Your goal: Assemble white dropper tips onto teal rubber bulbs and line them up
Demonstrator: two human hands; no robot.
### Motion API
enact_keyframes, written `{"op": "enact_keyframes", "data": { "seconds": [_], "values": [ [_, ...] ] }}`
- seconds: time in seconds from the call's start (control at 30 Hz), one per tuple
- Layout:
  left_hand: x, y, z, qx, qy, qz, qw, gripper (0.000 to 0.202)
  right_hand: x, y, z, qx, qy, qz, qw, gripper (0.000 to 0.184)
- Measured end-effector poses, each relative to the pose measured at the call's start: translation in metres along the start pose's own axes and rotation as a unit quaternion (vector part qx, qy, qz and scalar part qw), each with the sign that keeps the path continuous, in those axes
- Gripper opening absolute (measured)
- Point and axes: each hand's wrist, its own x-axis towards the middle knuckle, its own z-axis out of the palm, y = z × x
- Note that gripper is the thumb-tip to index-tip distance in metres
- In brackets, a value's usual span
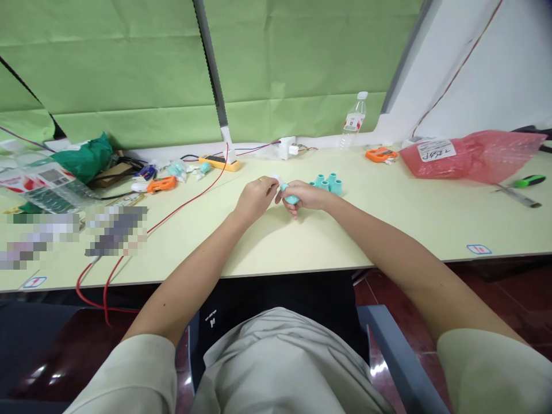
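My right hand is wrapped round a small turquoise rounded piece, held just above the table. Close against it on the left, my left hand has its fingertips pinched at a small whitish piece, largely covered by the fingers. The two hands almost meet at the turquoise piece; whether the whitish piece touches it is unclear. Just behind my right wrist stands a turquoise part with several short open tubes, partly hidden by the hand.
Along the back stand a clear bottle, a white plug, a yellow multimeter and an orange tool. A red bag and a green-handled tool lie right. Red cable crosses the left, near another orange tool.
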Motion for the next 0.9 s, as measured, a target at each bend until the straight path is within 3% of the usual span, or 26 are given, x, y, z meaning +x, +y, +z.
{"op": "enact_keyframes", "data": {
  "seconds": [0.2, 0.5, 0.9],
  "values": [
    [0.0014, 0.0028, -0.002, 0.066, -0.047, -0.022, 0.996, 0.018, 0.0023, 0.0031, -0.0013, -0.022, 0.0, 0.035, 0.999, 0.024],
    [0.0032, 0.0024, 0.0004, 0.193, -0.055, 0.017, 0.98, 0.021, -0.0003, 0.0014, -0.0039, 0.03, -0.036, 0.03, 0.998, 0.023],
    [0.001, 0.0005, -0.0046, 0.186, -0.092, 0.05, 0.977, 0.023, 0.0012, 0.0056, -0.0076, 0.052, -0.063, 0.046, 0.996, 0.019]
  ]
}}
